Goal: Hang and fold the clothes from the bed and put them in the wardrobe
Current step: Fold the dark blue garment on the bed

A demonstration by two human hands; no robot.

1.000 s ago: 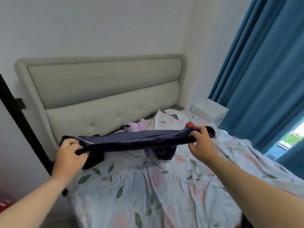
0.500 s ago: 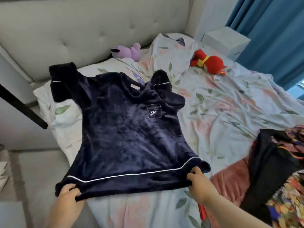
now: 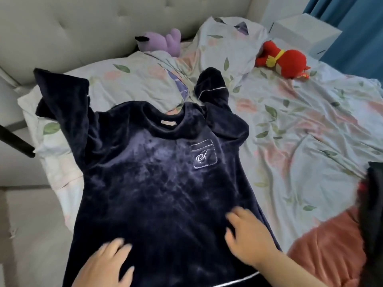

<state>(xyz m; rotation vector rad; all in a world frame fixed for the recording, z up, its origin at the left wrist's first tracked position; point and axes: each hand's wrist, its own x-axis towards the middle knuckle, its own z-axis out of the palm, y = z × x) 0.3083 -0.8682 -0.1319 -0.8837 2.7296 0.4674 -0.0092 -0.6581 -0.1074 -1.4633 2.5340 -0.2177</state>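
Navy velvet pajama top (image 3: 165, 183) lies face up on the floral bedsheet (image 3: 300, 141), chest pocket showing, sleeves crumpled toward the pillow. Left hand (image 3: 105, 266) and right hand (image 3: 246, 241) both flat on its lower part, fingers spread, gripping nothing. Smoothing step before folding; next, straighten the sleeves. Half a second ago both hands pinched the hem.
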